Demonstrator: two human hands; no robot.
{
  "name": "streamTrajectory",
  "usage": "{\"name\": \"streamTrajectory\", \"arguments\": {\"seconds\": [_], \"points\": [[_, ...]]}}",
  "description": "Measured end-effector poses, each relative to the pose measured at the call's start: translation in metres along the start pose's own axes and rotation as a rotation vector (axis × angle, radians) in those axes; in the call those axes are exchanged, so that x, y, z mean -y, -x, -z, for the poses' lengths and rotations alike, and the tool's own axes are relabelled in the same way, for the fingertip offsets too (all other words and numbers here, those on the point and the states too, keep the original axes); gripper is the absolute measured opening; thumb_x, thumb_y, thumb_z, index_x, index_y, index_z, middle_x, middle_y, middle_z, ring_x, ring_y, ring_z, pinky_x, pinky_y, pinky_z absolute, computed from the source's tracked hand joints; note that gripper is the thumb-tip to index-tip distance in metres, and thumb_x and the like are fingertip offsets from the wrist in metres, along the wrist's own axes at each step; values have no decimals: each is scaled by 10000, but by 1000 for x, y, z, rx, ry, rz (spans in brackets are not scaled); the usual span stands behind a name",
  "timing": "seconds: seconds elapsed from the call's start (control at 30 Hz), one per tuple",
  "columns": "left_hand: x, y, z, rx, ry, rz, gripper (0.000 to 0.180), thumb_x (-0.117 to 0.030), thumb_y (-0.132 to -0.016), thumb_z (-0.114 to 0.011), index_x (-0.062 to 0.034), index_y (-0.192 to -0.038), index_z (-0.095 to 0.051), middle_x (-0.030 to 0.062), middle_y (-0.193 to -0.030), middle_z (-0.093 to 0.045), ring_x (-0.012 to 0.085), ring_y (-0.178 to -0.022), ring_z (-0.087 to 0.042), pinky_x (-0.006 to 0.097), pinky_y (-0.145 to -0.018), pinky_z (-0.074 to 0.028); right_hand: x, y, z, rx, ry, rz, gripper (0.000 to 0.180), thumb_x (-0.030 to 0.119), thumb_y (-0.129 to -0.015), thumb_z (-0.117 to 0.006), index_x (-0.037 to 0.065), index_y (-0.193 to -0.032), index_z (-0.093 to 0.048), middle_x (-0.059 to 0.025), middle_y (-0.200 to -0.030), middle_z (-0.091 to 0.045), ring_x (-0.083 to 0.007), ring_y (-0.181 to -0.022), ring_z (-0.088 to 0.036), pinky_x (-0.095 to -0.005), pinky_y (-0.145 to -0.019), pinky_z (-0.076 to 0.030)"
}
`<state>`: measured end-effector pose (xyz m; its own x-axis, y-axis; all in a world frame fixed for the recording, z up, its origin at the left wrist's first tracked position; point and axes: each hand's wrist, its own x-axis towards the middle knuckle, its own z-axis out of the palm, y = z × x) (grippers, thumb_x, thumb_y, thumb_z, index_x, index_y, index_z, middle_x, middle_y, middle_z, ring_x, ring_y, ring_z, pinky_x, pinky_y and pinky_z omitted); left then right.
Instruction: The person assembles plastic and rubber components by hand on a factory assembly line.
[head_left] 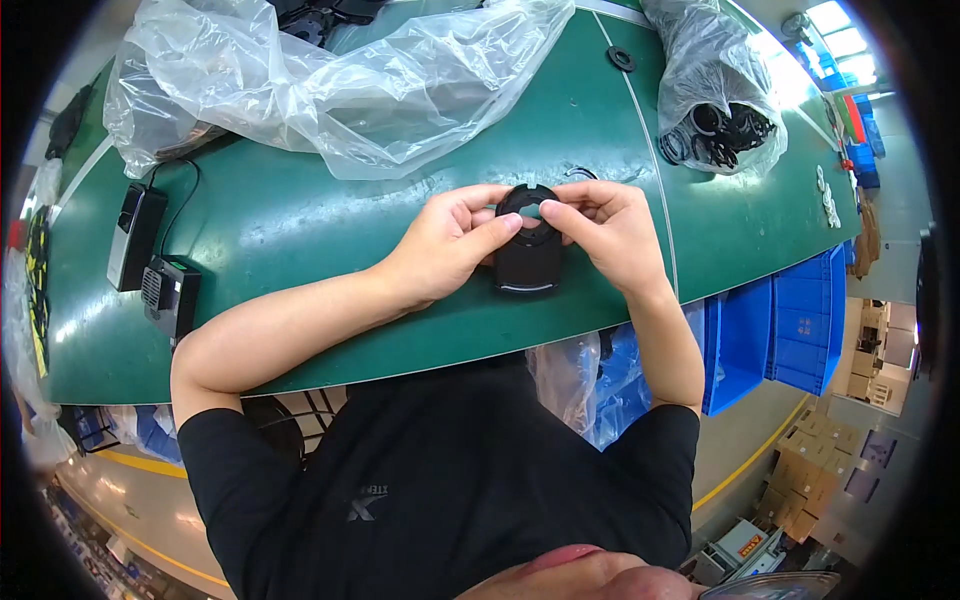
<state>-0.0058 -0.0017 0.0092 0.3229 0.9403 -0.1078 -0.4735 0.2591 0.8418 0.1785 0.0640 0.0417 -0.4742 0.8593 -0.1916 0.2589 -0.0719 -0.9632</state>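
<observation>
Over the green table I hold a black plastic housing [527,268], with a rounded top and a round opening near its upper end. My left hand [452,238] grips its left side, fingers bent behind and thumb on the rim of the opening. On the opposite side my right hand [612,238] pinches it, the thumb pressing at the opening's right edge. Whether a separate ring sits in the opening, I cannot tell. Just beyond my right fingers lies a thin curved black piece [580,173], partly hidden.
A large clear plastic bag [230,80] covers the far left of the table [330,225]. At far right, another bag [700,60] spills black rings [715,135] near a single black ring [620,58]. Two boxy devices [135,235] stand left. Blue bins [740,340] sit beyond the right edge.
</observation>
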Motion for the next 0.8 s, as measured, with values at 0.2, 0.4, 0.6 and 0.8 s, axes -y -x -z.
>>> {"name": "streamTrajectory", "arguments": {"seconds": [0.2, 0.4, 0.6, 0.8], "points": [[-2, -2, 3, -91, 114, 35, 347, -177, -912, -537, -1, -1206, -486, 96, -1069, -620, 122, -889, -615, 268, -750, -520, -5, -11, 42, -362, 478, 389, 209, 86, -764, -685, -11, -947, -653, -64, -828, -652, -86, -673, -583, -225, -594, -471], [-1, -4, 2, -106, 77, 46, 368, -180, -909, -540, 12, -1216, -468, 113, -1087, -610, 149, -925, -618, 306, -791, -527, -15, -3, 35, -340, 870, 308, 388, 184, -676, -760, -29, -977, -639, -95, -833, -585, -175, -612, -535, -267, -595, -463], [-2, -3, 0, -121, 105, 46, 363, -165, -911, -528, 16, -1220, -463, 124, -1103, -602, 170, -932, -619, 325, -808, -524, -12, -8, 34, -201, 857, 379, 394, 178, -655, -771, -20, -959, -618, -114, -942, -580, -210, -689, -560, -306, -635, -472], [-1, -4, 1, -115, 113, 61, 358, -168, -916, -514, 16, -1218, -461, 121, -1096, -603, 180, -931, -623, 338, -813, -526, -11, -4, 26, -356, 645, 291, 171, 32, -688, -697, 0, -814, -584, -88, -780, -612, -196, -643, -568, -287, -589, -456]]}}
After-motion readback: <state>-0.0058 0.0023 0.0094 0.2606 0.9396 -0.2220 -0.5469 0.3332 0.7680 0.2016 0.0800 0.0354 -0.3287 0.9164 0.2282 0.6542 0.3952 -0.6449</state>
